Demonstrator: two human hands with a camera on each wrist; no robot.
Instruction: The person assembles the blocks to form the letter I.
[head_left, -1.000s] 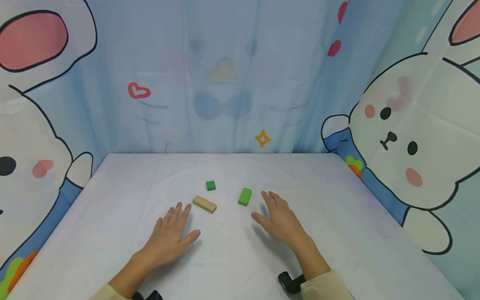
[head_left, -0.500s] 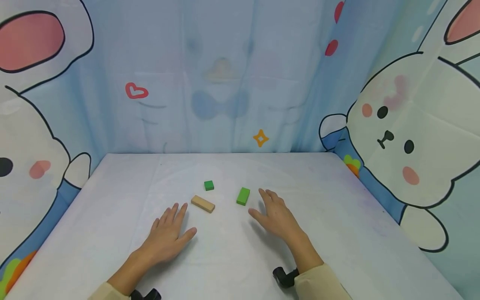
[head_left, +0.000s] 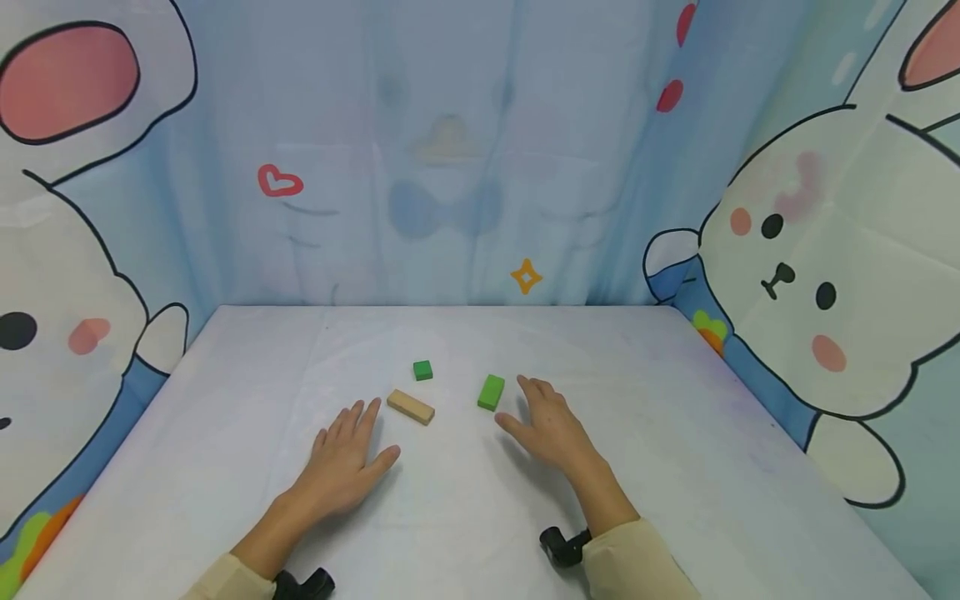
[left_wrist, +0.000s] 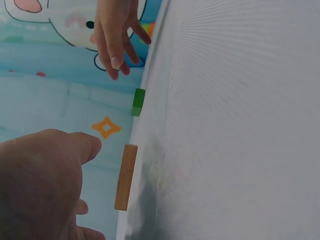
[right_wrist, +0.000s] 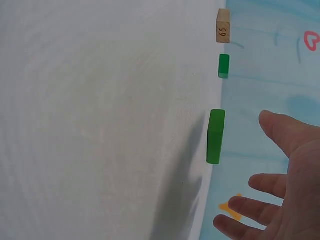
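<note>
A tan wooden block (head_left: 410, 407) lies flat near the middle of the white table, and its end carries the number 65 in the right wrist view. My left hand (head_left: 347, 464) hovers with fingers spread just left of it, holding nothing. Behind the wooden block sits a small green block (head_left: 423, 370). To the right lies a longer bright green block (head_left: 491, 392). Beside that one, on its right, my right hand (head_left: 549, 427) is held over the table, fingers extended and thumb apart, also holding nothing. Both hands cast shadows on the cloth below.
A white cloth covers the table (head_left: 675, 400). Its far edge meets a light blue curtain (head_left: 337, 100) printed with rabbits, a heart and a star. Black wrist mounts (head_left: 564, 547) stick out by the cream sleeves (head_left: 636, 560).
My right hand has shifted slightly left and forward, nearer the longer green block. The left hand has barely moved. The blocks stay where they were; the head view sways a little.
</note>
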